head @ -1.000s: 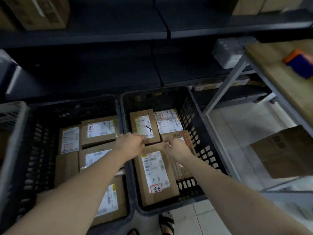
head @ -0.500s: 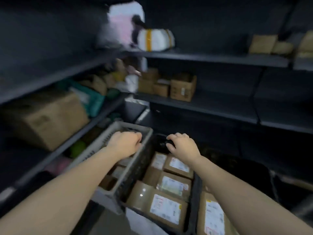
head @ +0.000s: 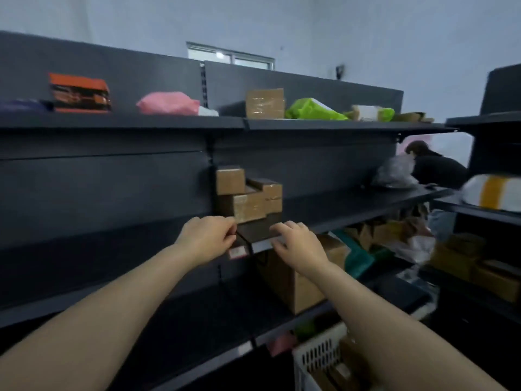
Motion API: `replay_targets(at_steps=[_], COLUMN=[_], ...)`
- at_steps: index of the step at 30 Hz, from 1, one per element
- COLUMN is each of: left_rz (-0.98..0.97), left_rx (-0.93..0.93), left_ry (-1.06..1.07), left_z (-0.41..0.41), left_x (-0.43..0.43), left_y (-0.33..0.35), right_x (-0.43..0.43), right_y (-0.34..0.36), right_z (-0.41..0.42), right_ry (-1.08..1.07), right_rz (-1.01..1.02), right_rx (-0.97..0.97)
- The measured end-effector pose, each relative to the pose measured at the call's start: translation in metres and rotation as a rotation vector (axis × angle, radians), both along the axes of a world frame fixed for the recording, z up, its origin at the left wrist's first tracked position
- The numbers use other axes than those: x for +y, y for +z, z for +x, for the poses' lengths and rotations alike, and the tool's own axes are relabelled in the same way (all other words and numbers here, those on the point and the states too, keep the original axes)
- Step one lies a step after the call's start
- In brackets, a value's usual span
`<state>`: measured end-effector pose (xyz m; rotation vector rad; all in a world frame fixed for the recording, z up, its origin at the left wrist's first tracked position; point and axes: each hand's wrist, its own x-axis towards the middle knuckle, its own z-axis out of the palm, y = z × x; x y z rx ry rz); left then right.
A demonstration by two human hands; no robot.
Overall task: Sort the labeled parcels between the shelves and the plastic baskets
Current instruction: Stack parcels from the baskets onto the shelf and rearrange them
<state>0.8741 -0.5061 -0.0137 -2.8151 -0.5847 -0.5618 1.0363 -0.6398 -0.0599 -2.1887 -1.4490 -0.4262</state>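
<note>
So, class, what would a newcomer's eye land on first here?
The left hand and right hand grip a dark parcel at the edge of the middle shelf, before stacked cardboard boxes. Along the top shelf, bright parcels stand out: an orange box, a pink bag, a green bag.

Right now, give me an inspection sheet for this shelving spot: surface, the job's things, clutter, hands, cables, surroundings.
Surface: dark metal shelves in several tiers, the middle tier at hand height.
Job's things: dark brown parcel at the middle tier's front edge; taped cardboard boxes stacked just behind it; white plastic basket at lower right.
Clutter: orange box, pink bag and green bag on the top tier.
Hands: left hand and right hand each grip an end of the parcel.
Cables: nothing seen.
Surroundings: another person bent over beyond the shelf end at right; window high on the wall.
</note>
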Motion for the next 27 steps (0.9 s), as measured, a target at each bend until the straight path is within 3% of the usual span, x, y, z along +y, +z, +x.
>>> replay_targets(at_steps=[5,13,18,27], left_rz=[-0.089,-0.305,-0.669,-1.401], left_rx=[-0.068,-0.173,-0.36,-0.866], left_ry=[0.1,0.106,0.14,0.259], left_z=[-0.017,0.048,0.106,0.177], left_x=[0.07,0.131,0.159,0.206], left_y=[0.016,0.021,0.025,0.034], right_x=[0.072,0.144,0.184,0.254], right_y=[0.025,0.049,0.057,0.084], right_z=[-0.01,0.053,0.108,0.174], right_ry=[0.025,0.039,0.15,0.256], right_rz=[0.008,0.05,0.187,0.177], right_rx=[0.085,0.303,0.452,0.65])
